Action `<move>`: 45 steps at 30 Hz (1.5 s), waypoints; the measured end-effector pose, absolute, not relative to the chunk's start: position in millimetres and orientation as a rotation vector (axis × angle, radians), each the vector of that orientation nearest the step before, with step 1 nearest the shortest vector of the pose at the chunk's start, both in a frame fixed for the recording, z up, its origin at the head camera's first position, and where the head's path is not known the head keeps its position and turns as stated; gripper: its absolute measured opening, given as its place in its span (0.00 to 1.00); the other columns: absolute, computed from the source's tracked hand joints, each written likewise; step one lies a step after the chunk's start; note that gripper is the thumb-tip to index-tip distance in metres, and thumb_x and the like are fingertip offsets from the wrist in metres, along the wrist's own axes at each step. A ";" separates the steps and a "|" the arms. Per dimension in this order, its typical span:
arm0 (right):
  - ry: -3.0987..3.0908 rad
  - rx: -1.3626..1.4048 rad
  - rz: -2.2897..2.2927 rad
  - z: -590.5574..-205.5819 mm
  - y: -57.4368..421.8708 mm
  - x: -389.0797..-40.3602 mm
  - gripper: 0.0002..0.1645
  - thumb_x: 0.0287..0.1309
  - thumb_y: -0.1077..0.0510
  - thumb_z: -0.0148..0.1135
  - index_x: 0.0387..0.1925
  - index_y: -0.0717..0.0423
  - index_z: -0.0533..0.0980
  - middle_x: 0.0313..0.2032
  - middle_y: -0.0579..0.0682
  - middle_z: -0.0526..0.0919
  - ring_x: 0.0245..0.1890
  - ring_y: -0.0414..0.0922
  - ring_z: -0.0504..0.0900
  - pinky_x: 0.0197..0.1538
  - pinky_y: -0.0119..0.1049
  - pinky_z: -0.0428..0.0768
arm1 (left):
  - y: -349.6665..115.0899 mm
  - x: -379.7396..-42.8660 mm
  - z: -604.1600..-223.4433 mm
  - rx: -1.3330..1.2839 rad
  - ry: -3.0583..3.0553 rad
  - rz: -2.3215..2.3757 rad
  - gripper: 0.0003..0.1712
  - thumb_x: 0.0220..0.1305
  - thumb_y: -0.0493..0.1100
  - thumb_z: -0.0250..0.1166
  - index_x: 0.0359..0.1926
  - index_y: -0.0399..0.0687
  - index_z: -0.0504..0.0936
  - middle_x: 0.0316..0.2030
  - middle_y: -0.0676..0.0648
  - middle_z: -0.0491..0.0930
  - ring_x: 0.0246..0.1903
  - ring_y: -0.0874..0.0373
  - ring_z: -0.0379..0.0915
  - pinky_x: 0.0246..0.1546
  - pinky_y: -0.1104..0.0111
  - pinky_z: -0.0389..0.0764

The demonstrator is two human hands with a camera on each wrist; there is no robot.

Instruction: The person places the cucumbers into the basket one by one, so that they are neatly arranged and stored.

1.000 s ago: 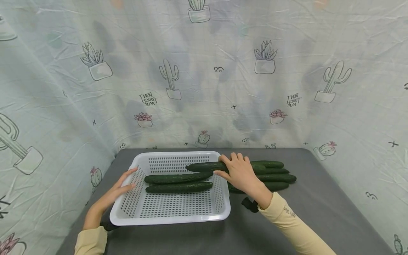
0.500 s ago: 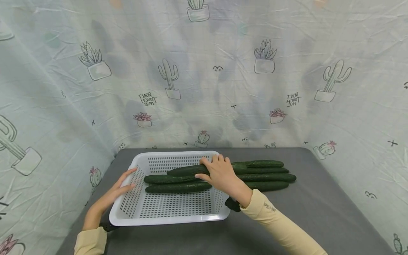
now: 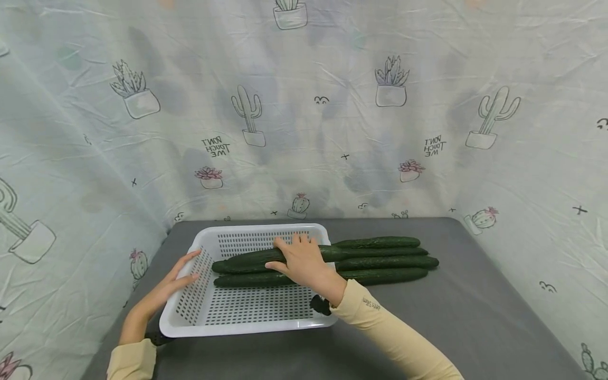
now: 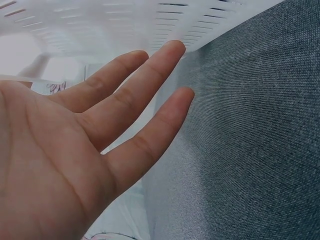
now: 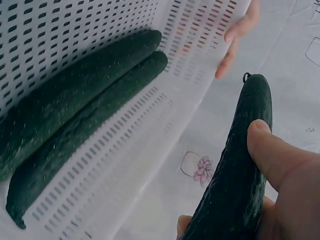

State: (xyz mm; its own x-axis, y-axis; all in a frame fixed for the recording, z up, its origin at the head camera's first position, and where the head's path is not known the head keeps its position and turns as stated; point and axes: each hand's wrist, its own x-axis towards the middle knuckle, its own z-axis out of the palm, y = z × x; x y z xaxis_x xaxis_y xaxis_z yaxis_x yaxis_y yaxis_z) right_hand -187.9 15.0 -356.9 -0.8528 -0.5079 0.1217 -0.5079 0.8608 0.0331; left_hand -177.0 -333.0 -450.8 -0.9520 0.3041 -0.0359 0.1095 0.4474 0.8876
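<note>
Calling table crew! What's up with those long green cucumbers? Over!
Right hand grips long dark-green cucumber over white slotted plastic basket. Left hand at basket's left rim. Two more cucumbers inside; nothing seen blocking.

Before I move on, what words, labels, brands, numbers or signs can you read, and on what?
"DON'T TOUCH", mirrored, twice on the backdrop; the short last line is unclear.
"Let's Slim", small, on the right sleeve.
"x" marks, several, on the backdrop.
Right wrist view, top right: lettering cut off, unreadable.
Basket, cucumbers: no text I can see.
</note>
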 end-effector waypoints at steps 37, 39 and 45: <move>-3.128 0.812 0.046 -394.8 -46.4 -201.6 0.32 0.57 0.26 0.41 0.60 0.30 0.64 0.53 0.56 0.73 0.54 0.55 0.70 0.50 0.52 0.70 | -329.4 -175.9 -451.7 0.315 2.450 1.577 0.37 0.70 0.46 0.48 0.72 0.58 0.39 0.70 0.37 0.28 0.63 0.25 0.41 0.43 0.46 0.74; -3.136 0.819 0.045 -395.7 -46.6 -202.5 0.32 0.56 0.27 0.42 0.59 0.30 0.64 0.53 0.55 0.73 0.54 0.54 0.70 0.50 0.52 0.70 | -329.4 -175.7 -452.2 0.314 2.442 1.591 0.37 0.70 0.46 0.48 0.72 0.57 0.39 0.70 0.37 0.28 0.62 0.25 0.42 0.42 0.49 0.75; -3.160 0.855 0.092 -402.1 -47.0 -207.3 0.31 0.54 0.28 0.47 0.57 0.31 0.65 0.48 0.52 0.76 0.45 0.52 0.75 0.43 0.48 0.73 | -329.3 -174.6 -452.5 0.294 2.429 1.611 0.36 0.70 0.45 0.48 0.72 0.59 0.40 0.70 0.38 0.28 0.61 0.25 0.46 0.39 0.51 0.76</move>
State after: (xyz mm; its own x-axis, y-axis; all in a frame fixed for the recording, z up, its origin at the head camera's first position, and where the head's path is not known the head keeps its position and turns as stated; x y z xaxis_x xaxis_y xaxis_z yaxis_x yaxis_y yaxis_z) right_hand -207.3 -47.0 -402.1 -0.8553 -0.5055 -0.1136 -0.4980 0.8626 -0.0889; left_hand -174.6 -329.3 -452.5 -0.9575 0.2808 -0.0656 0.0488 0.3820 0.9229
